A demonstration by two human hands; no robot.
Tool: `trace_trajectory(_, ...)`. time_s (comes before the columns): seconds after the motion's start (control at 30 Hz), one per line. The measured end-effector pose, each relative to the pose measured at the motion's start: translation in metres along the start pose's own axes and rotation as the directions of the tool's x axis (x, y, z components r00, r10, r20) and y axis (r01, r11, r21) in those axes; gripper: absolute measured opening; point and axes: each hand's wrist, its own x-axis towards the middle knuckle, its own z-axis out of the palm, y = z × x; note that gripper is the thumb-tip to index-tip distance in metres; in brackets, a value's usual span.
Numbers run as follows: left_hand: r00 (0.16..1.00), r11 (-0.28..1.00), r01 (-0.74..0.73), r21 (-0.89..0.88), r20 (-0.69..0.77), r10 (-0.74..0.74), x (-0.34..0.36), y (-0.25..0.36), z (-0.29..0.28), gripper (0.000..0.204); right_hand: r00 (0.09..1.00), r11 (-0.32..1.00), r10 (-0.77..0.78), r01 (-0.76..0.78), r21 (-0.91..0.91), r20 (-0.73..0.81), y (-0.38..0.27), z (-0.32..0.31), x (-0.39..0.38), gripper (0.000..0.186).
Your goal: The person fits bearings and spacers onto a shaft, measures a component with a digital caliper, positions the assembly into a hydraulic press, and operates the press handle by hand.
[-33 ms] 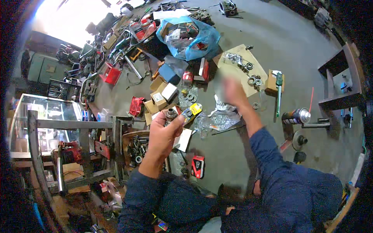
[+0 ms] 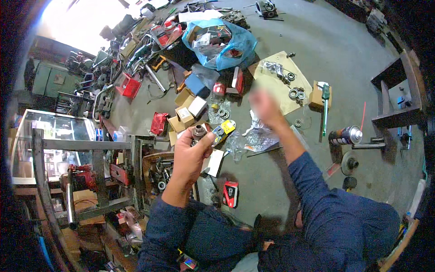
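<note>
My left hand (image 2: 189, 152) is closed around a small round metal part (image 2: 198, 131) with a hollow neck pointing up. The thumb presses on its near side, and the fingers hide its lower end. Farther right, my right hand (image 2: 266, 109) is above the floor by the left edge of a tan cardboard sheet (image 2: 272, 88). Motion smears its fingers, so I cannot make out anything in them. Below it lie a crumpled white cloth (image 2: 253, 123) and clear plastic bags (image 2: 263, 139). Beyond my left hand rest a yellow package (image 2: 227, 128) and ring bearings (image 2: 223, 113).
Bearings (image 2: 297, 94) lie on the cardboard. Opened boxes (image 2: 183, 117) and a blue plastic bag (image 2: 244, 47) of parts stand farther off. To the right are a green caliper-like tool (image 2: 325, 106) on a box and a spray can (image 2: 346, 135). A metal frame (image 2: 86, 145) stands left.
My right hand and forearm have shifted slightly to the left. My left hand stays almost in place with the metal part in its grip.
</note>
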Motion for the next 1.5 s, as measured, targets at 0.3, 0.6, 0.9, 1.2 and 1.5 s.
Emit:
trace_trajectory(0.3,0.996,0.989,-0.091,-0.116,0.002,0.091,-0.006,0.006,-0.007,0.011,0.945,0.873,-0.318,0.263,0.412,0.071,-0.147,0.039,-0.044,0.016)
trace_trajectory(0.6,0.995,0.977,-0.075,-0.201,0.055,0.087,-0.013,0.012,-0.019,0.014,0.905,0.847,-0.426,0.405,0.345,-0.018,-0.153,0.037,-0.052,0.016)
trace_trajectory(0.9,0.994,0.994,-0.09,-0.062,0.056,0.093,-0.022,0.014,-0.014,0.014,0.788,0.768,-0.615,0.585,0.259,0.043,-0.155,0.019,-0.047,0.021)
trace_trajectory(1.2,0.986,0.995,-0.059,-0.078,0.15,0.07,-0.018,0.013,-0.016,0.009,0.782,0.78,-0.621,0.623,0.059,-0.043,-0.16,0.027,-0.052,0.026)
trace_trajectory(1.5,0.945,0.972,-0.229,-0.046,0.229,0.234,-0.02,0.005,-0.017,0.036,0.926,0.882,-0.376,0.37,0.291,-0.035,-0.172,0.02,-0.052,0.018)
